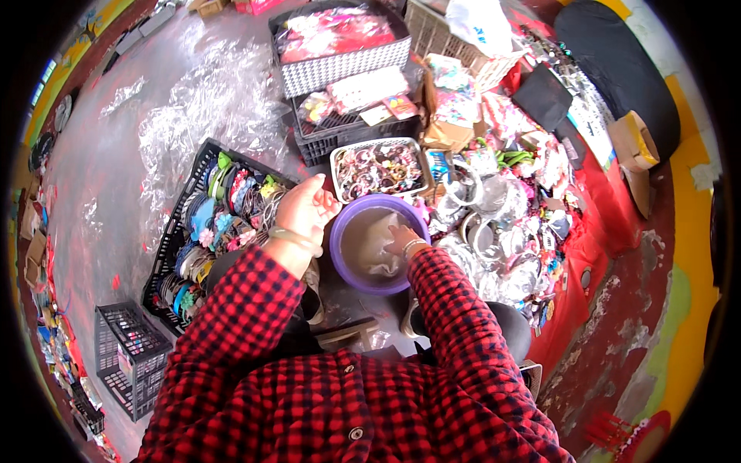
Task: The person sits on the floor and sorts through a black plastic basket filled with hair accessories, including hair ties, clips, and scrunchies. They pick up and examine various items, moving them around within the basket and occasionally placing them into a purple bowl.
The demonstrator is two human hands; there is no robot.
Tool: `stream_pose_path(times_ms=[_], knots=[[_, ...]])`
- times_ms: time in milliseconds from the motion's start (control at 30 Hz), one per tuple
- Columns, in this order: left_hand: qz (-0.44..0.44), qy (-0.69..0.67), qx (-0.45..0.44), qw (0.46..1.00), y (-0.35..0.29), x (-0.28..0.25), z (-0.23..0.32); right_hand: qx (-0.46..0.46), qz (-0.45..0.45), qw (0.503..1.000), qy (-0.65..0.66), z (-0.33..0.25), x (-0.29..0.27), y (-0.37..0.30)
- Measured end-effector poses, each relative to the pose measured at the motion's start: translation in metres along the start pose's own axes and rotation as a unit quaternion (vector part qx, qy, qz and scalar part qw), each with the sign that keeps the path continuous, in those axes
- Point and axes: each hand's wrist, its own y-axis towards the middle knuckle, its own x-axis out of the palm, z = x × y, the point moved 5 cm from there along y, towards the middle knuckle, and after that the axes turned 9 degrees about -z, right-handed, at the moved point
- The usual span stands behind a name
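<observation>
A purple basin (347,266) of cloudy water sits between my knees. My right hand (401,238) dips into it at the right side and touches a white cloth (378,245) that lies in the water. Whether the fingers grip the cloth is hidden by the water. My left hand (307,207) hovers just left of the basin's rim, fingers loosely apart and empty, with a bracelet at the wrist. Both arms wear red and black checked sleeves.
A black crate (174,239) of colourful hairbands stands at the left. A white tray (337,166) of small ornaments sits behind the basin. Heaps of packaged hair accessories (502,231) cover a red cloth at the right. Crates and baskets (340,65) stand farther back. Clear plastic wrap (208,100) lies on the floor.
</observation>
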Motion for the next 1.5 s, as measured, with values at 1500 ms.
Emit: stream_pose_path(times_ms=[1500], knots=[[-0.166,0.064,-0.189,0.966,0.044,-0.025,-0.163,-0.232,0.372,0.631,0.64,-0.091,-0.029,-0.18]])
